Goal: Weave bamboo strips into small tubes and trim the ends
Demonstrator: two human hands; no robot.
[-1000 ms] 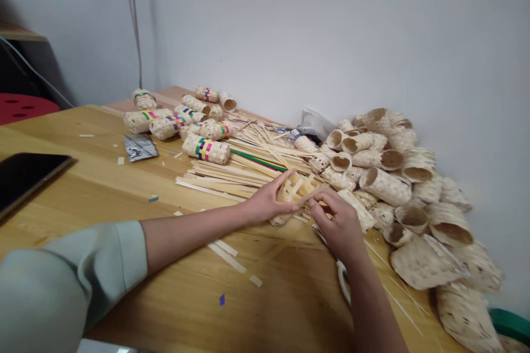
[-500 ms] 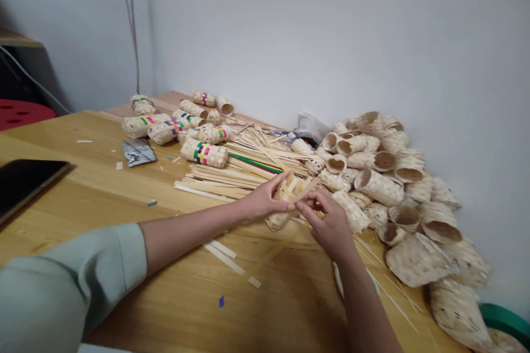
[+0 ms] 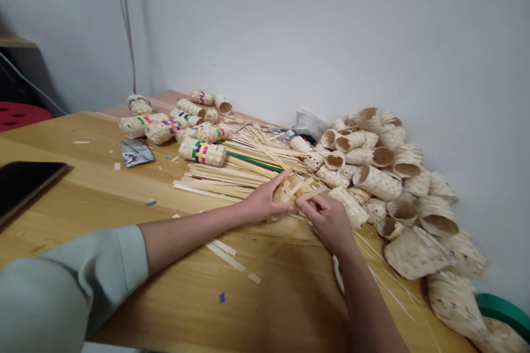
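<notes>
A small half-woven bamboo piece [image 3: 295, 187] lies on the wooden table [image 3: 124, 204] in front of me. My left hand [image 3: 265, 201] is curled round its left side and holds it down. My right hand [image 3: 327, 217] pinches a loose bamboo strip [image 3: 310, 194] that sticks out of the weave on the right. Both forearms reach in from the bottom, the left one in a pale green sleeve.
A spread of flat bamboo strips [image 3: 232, 168] lies behind the hands. Several woven tubes with coloured bands [image 3: 202, 151] sit at the back left, and a heap of plain woven tubes [image 3: 385, 176] along the wall at right. A black tablet [image 3: 25, 182] lies at far left, a foil packet [image 3: 134, 151] near it.
Both hands and the woven piece have stayed nearly in place; the right hand's fingers have shifted along the strip. The camera has tilted slightly.
</notes>
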